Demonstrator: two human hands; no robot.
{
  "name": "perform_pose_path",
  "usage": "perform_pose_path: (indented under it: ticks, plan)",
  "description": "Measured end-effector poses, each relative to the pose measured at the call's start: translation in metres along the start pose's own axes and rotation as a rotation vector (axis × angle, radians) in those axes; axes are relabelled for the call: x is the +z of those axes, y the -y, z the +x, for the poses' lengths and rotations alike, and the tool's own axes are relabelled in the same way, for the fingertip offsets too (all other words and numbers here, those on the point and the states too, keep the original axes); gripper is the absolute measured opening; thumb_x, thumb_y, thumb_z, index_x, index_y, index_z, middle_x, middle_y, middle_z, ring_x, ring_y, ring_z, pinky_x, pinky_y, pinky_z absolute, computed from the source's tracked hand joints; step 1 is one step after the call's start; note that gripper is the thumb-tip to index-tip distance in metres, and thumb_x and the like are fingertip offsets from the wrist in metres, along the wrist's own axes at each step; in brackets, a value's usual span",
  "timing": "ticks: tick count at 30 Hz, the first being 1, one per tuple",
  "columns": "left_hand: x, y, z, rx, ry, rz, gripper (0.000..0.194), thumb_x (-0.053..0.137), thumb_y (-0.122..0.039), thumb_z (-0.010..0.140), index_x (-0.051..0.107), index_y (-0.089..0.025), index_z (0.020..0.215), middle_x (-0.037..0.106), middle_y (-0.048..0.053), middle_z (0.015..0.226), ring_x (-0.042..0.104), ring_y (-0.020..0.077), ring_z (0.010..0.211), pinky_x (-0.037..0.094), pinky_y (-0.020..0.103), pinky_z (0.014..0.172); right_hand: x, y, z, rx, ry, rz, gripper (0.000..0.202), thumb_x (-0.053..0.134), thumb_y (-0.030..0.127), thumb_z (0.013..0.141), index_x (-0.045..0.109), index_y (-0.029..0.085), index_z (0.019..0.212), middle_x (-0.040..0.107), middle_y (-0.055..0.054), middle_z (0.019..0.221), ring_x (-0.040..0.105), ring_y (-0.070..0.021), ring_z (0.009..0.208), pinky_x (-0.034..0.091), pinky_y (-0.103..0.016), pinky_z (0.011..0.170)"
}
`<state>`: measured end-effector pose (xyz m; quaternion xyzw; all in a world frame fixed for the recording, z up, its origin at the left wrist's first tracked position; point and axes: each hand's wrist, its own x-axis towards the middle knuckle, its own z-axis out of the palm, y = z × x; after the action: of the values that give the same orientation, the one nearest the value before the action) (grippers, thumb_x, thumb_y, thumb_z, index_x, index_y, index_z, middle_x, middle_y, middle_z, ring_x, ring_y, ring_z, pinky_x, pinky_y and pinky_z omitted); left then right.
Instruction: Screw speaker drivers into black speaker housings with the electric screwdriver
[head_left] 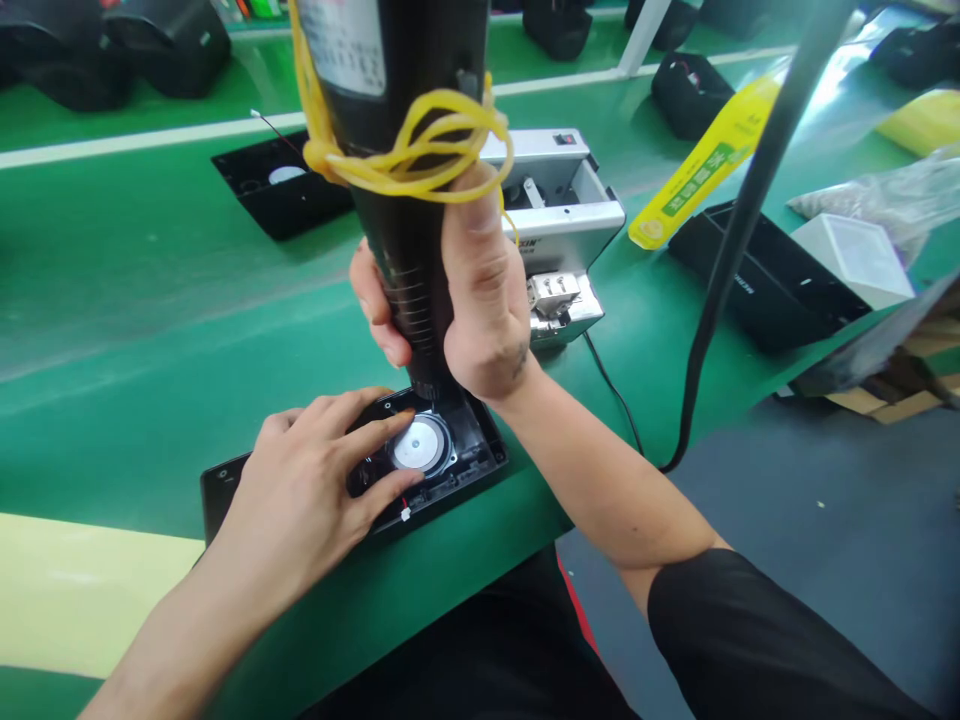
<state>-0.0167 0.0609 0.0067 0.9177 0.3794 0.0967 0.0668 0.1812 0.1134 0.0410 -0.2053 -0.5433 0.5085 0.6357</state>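
Observation:
My right hand (480, 290) is wrapped round a black electric screwdriver (416, 240) with yellow bands tied about its body. The tool stands nearly upright, its lower end over the far edge of a round silver speaker (420, 445). That speaker lies in an open black housing (480, 450) near the table's front edge. My left hand (322, 460) rests on the housing, thumb and fingers apart on either side of the speaker. A small white connector (406, 514) on a red wire lies by my left thumb. The screwdriver's tip is hard to make out.
Behind my right hand stands a silver screw feeder (570, 210). A black panel (285, 185) lies at the back left. To the right are a yellow packet (705, 160), a black box (772, 280), a white tray (855, 255) and a hanging black cable (731, 270).

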Motion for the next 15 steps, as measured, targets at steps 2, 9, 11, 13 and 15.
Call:
perform_pose_path:
  ticks: [2,9,11,13,15]
  plan:
    - [0.0,0.0,0.0,0.0,-0.001,0.003,0.042,0.054,-0.058,0.102,0.071,-0.031,0.131,0.067,0.009,0.141,0.067,0.0351,0.119,0.048,0.051,0.085,-0.002,-0.002,0.002,0.001,0.034,0.001,0.064,0.042,0.086,0.095,0.047,0.022,0.099,0.058,0.006,0.069,0.052,-0.0097,0.045,0.044,-0.027,0.041]
    - [0.001,-0.001,0.0,0.001,-0.011,0.003,0.042,0.055,-0.058,0.102,0.071,-0.03,0.13,0.067,0.009,0.142,0.067,0.0349,0.12,0.047,0.05,0.086,0.001,-0.002,0.002,-0.029,0.016,0.06,0.067,0.047,0.089,0.089,0.048,0.023,0.099,0.056,0.006,0.069,0.048,-0.0094,0.045,0.039,-0.026,0.041]
    - [0.002,-0.001,0.0,0.006,-0.02,0.01,0.043,0.055,-0.058,0.102,0.071,-0.03,0.13,0.067,0.01,0.141,0.066,0.0356,0.121,0.047,0.05,0.086,0.006,0.003,-0.001,-0.013,-0.048,0.061,0.065,0.042,0.088,0.092,0.046,0.024,0.094,0.054,0.006,0.071,0.046,-0.0088,0.046,0.038,-0.027,0.042]
    - [0.002,-0.001,0.0,0.011,-0.026,0.013,0.044,0.054,-0.058,0.102,0.071,-0.029,0.13,0.067,0.01,0.141,0.066,0.0363,0.121,0.047,0.051,0.086,0.008,0.008,-0.002,0.042,-0.085,0.035,0.064,0.035,0.087,0.096,0.044,0.024,0.09,0.052,0.006,0.071,0.046,-0.0086,0.048,0.039,-0.026,0.045]
    - [0.001,-0.001,0.0,0.01,-0.022,0.012,0.043,0.055,-0.058,0.102,0.071,-0.029,0.13,0.067,0.01,0.142,0.066,0.0367,0.122,0.047,0.051,0.086,0.007,0.011,-0.002,0.08,-0.086,0.01,0.063,0.031,0.085,0.098,0.043,0.024,0.091,0.052,0.007,0.069,0.047,-0.0084,0.048,0.04,-0.025,0.046]
